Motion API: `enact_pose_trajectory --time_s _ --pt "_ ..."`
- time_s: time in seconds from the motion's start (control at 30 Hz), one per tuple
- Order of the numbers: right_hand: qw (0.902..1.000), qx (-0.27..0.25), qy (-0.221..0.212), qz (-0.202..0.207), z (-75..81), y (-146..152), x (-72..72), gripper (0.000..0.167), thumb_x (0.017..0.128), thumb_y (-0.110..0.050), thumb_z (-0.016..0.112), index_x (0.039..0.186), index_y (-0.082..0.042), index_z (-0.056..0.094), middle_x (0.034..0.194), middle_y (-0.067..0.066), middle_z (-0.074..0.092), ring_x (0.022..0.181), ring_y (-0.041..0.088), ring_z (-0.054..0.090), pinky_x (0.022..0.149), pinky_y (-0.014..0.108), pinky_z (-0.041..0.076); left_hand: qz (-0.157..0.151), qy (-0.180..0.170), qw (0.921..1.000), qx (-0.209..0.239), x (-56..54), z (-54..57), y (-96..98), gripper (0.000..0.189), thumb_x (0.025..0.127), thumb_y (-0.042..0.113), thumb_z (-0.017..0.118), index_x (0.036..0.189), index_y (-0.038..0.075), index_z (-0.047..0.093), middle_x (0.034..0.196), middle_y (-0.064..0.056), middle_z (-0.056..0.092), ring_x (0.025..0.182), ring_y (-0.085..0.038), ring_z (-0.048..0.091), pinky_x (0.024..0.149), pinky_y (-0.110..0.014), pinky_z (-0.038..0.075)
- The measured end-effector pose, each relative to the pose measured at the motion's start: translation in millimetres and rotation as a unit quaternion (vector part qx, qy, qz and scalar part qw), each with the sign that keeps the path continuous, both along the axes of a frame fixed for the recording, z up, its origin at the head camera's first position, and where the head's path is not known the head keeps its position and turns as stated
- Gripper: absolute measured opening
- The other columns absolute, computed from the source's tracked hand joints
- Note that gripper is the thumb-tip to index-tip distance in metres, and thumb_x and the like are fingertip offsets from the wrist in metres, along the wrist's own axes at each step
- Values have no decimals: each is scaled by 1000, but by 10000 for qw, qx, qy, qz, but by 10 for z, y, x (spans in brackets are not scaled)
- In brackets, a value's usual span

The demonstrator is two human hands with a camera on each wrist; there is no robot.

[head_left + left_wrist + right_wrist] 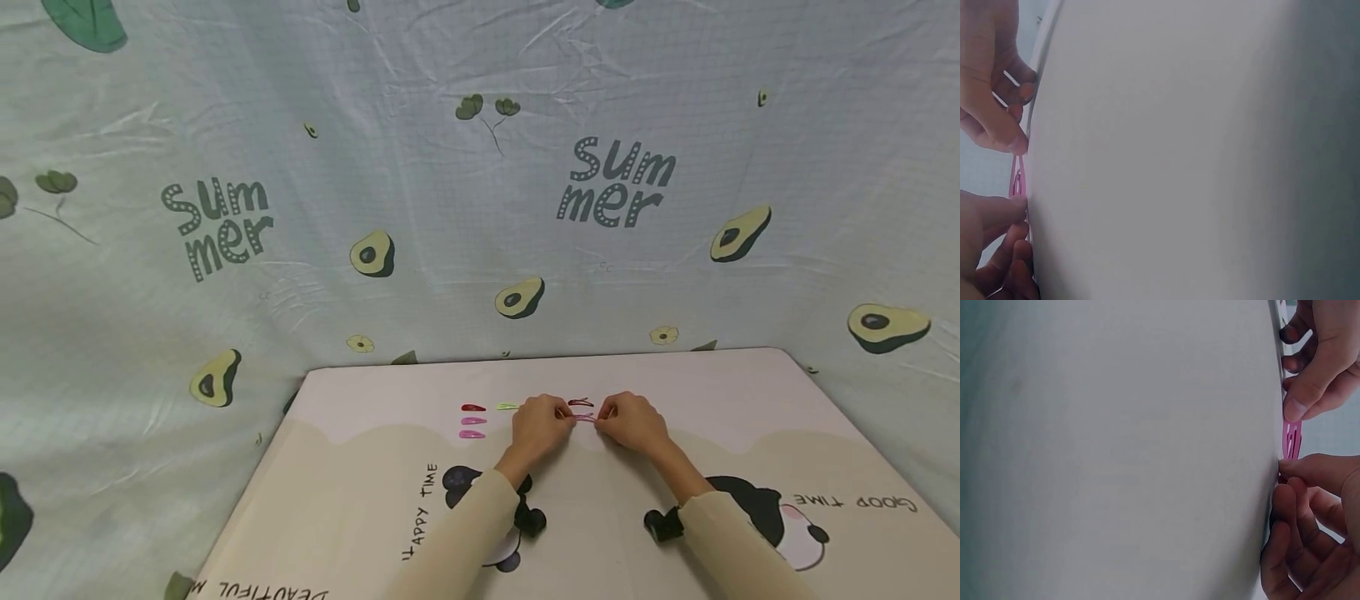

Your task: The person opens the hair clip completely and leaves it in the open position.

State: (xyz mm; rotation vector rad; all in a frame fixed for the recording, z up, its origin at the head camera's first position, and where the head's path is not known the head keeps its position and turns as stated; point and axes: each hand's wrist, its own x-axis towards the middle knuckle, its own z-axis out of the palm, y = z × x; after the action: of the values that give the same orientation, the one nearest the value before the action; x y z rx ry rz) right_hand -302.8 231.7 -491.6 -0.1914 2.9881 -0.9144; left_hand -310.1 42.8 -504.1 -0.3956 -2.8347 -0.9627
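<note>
So the left hand (542, 427) has its thumb and fingertips pinched on one end of a pink hair clip (585, 418), and the right hand (633, 421) is pinching the other end, so the clip sits right in the gap between the two. Both wrist views back that up: just a short stretch of pink shows between the fingertips, and it looks like two slim strips slightly apart. Hands are low, right down by the tabletop (600, 533).

Just past the held clip, on the far side, there's a dark red clip (581, 402) that looks sprung open. Over by the left hand there's a light green clip (507, 407), its right end right up against the hand in the head view. Further left is a neat little column: red clip (473, 407) farthest back, then the middle pink clip (473, 421), then the nearest pink clip (472, 434).

The person's got pale sleeves (465, 533) on, lying across cartoon panda prints. The top is pinkish at the back and beige nearer, with "Happy Time" lettering (420, 512) on the left and "Good Time" lettering (855, 502) on the right. Behind it all hangs a pale sheet (450, 183) covered in avocados and "summer".
</note>
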Motion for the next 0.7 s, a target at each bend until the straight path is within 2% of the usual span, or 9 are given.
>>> enact_pose_trajectory --time_s 0.23,0.4,0.57,0.7 --pt "10000 26 -18 -45 15 2 8 11 87 -22 74 88 -11 74 71 0 64 62 15 55 54 31 41 45 -66 9999 141 31 20 2 8 90 24 79 91 16 82 78 5 73 71 -7 57 63 -24 41" --pt "9999 9 106 -75 149 -66 0 22 85 -25 75 102 -10 74 76 2 67 61 15 57 54 31 42 12 5 9998 195 63 57 -66 10 89 25 78 93 16 82 79 4 74 71 -8 60 62 -24 41" --pt "9989 -80 447 138 294 -208 -37 24 87 -25 76 105 -9 73 76 2 67 64 15 56 54 30 43 162 83 9992 350 47 132 -260 13 91 27 78 96 15 81 79 2 73 71 -9 59 63 -24 43" --pt "9984 -79 480 273 329 -334 -79 23 88 -26 75 105 -10 73 75 1 66 64 14 55 55 28 44 375 246 9981 428 -4 169 -499 14 91 28 78 96 15 81 79 2 72 71 -11 58 64 -26 42"
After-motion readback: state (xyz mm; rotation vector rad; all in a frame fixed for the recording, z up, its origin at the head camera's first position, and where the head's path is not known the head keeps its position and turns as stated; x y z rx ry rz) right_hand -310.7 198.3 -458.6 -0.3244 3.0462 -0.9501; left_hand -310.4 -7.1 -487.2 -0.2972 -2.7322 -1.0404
